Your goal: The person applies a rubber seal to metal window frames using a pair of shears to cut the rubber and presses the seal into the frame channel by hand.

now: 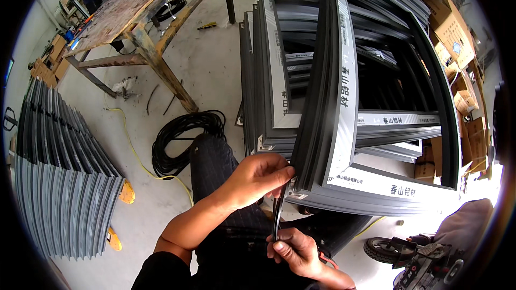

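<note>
1. Fingers of the left hand (258, 180) and right hand (295, 249) pinch a thin, flexible black strip (277, 215) beside the lower corner of a dark-grey metal frame (317, 102).
2. I judge that uneven tension between the hands could kink or twist it.
3. Slack pinching could let it slip.

Chinese lettering (344, 87) on film-wrapped frames (343, 135)

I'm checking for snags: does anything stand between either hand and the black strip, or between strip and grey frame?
Nothing visible: the left hand and right hand both hold the black strip. Near the grey frame, the left hand itself covers the strip's upper end.
</note>
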Tool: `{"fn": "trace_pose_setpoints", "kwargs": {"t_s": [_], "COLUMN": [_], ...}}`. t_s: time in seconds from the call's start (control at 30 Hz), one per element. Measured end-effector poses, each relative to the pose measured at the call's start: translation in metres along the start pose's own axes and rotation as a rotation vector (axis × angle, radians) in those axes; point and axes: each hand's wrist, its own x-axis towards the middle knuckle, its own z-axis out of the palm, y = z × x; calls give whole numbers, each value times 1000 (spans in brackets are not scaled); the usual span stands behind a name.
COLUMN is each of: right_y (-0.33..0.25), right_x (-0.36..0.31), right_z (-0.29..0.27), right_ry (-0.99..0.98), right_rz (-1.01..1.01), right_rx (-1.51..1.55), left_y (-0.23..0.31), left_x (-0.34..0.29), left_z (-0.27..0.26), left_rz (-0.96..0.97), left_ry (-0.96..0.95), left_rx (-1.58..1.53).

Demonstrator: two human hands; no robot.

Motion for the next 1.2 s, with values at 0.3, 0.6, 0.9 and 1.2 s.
{"fn": "trace_pose_setpoints", "kwargs": {"t_s": [0.3, 0.6, 0.9, 1.2], "right_y": [-17, -77, -79, -63], "right_x": [-3, 6, 17, 14], "right_z": [-4, -31, -50, -63], "right_ry": [80, 303, 342, 346], "right_rz": [-29, -641, -746, -710], "right_rx": [-241, -1335, -1419, -1584], "left_y": [4, 0, -9, -18], "left_x": [-10, -14, -27, -27], "left_z": [-4, -10, -12, 6], "left_rz": [-140, -152, -93, -104], "left_ry": [-103, -201, -280, -109], "left_rx": [53, 52, -40, -29]}}
